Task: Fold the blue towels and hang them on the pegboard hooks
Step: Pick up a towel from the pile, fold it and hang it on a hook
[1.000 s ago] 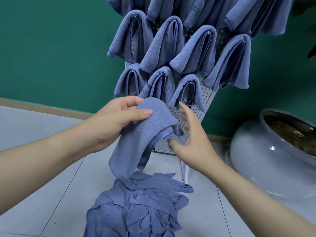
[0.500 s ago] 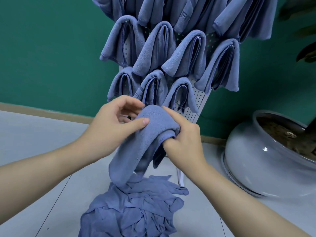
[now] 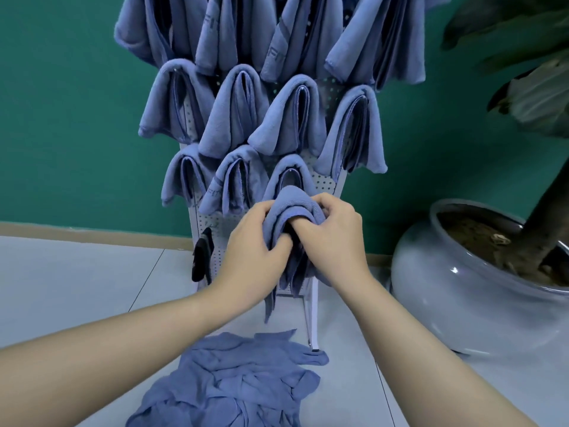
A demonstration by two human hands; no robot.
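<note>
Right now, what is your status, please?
Both hands, left hand and right hand, grip folded towel at pegboard. Not hung yet. Hanging towels crowd it.

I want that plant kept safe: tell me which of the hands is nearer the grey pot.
Right. The right hand grips the folded towel on the side facing the grey pot; the left hand is farther.

The place looked like a staged indoor corner, a showroom or demonstration room rather than a lived-in home. A plain teal-green wall (image 3: 61, 118) met a pale tiled floor (image 3: 77, 288) along a tan baseboard (image 3: 92, 234). A free-standing white pegboard (image 3: 326, 183) stood against the wall, hung with rows of identical folded blue towels (image 3: 237, 115), with more heaped on the floor (image 3: 234, 383). Beside it stood a large glazed planter (image 3: 455, 297) holding a broad-leaved plant (image 3: 535, 87).
</note>
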